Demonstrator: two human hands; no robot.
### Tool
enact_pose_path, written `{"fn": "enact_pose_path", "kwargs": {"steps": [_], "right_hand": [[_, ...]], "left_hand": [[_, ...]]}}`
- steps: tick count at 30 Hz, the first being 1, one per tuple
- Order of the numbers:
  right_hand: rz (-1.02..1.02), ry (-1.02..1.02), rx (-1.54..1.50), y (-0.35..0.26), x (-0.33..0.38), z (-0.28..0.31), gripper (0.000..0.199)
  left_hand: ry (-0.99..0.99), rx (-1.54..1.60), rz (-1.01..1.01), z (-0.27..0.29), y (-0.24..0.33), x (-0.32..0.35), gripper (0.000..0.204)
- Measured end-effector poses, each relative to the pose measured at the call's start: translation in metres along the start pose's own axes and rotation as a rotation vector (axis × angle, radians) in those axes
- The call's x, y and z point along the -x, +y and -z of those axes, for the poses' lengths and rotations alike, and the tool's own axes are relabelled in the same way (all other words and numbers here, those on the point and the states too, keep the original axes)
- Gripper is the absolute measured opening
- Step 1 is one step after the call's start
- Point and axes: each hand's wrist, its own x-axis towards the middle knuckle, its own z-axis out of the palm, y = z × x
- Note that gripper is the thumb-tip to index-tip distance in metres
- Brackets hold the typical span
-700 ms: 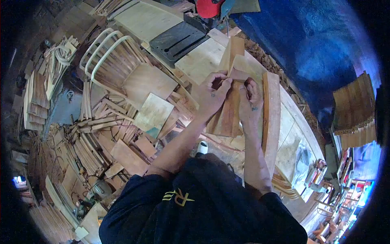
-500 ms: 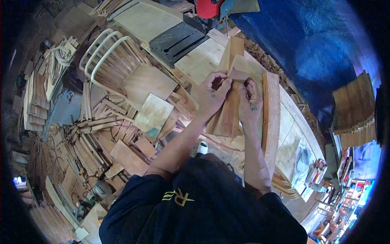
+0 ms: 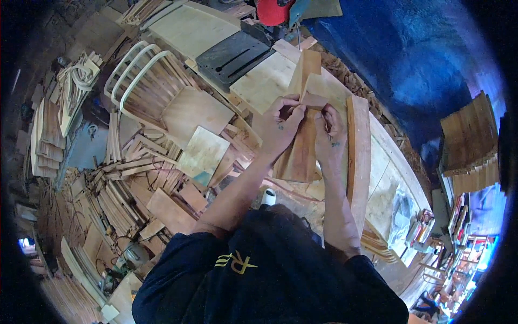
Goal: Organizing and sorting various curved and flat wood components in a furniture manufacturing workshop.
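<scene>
Over the worktable, both hands work on a thin folded tan sheet [image 3: 317, 93] that looks like sandpaper or stiff paper. My left hand [image 3: 285, 120] pinches its left edge between thumb and fingers. Close to its lower right corner, my right hand [image 3: 331, 129] has curled fingers, with the thumb against the sheet. Beneath the hands lies a brown wooden board [image 3: 299, 159], partly hidden by them. Another piece of wood [image 3: 309, 62] shows behind the sheet. To the right of my right hand stretches a thick, slightly curved timber [image 3: 358, 146].
A slatted chair-like wooden piece [image 3: 156, 89] sits to the left, above heaps of offcuts [image 3: 121, 202]. Beyond my left hand is a dark slotted machine plate [image 3: 233, 58]. A blue tarp [image 3: 377, 54] hangs at the far right, near stacked panels [image 3: 469, 132].
The view has shifted very slightly. Both hands keep the same hold on the folded sheet, with hardly any visible movement.
</scene>
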Motion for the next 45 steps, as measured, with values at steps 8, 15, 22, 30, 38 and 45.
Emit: {"fn": "enact_pose_path", "kwargs": {"steps": [8, 15, 22, 30, 38, 45], "right_hand": [[-0.027, -0.026, -0.018, -0.005, 0.0, 0.001, 0.032], [-0.019, -0.011, 0.03, -0.022, 0.003, 0.001, 0.029], [-0.005, 0.0, -0.056, -0.004, 0.002, -0.001, 0.029], [-0.039, 0.006, 0.057, -0.016, 0.004, 0.002, 0.029], [-0.075, 0.024, 0.014, -0.022, 0.006, 0.0, 0.033], [-0.015, 0.001, 0.08, -0.01, 0.005, 0.002, 0.031]], "left_hand": [[-0.028, 0.008, -0.006, 0.002, -0.002, -0.001, 0.013], [-0.011, -0.049, -0.009, 0.005, -0.005, -0.003, 0.013], [-0.052, -0.006, 0.014, 0.004, -0.004, -0.003, 0.013], [-0.065, 0.052, 0.026, 0.003, -0.003, -0.002, 0.01], [-0.078, 0.088, 0.013, 0.004, 0.002, -0.002, 0.01], [-0.068, -0.016, 0.039, 0.002, 0.008, 0.001, 0.012]]}}
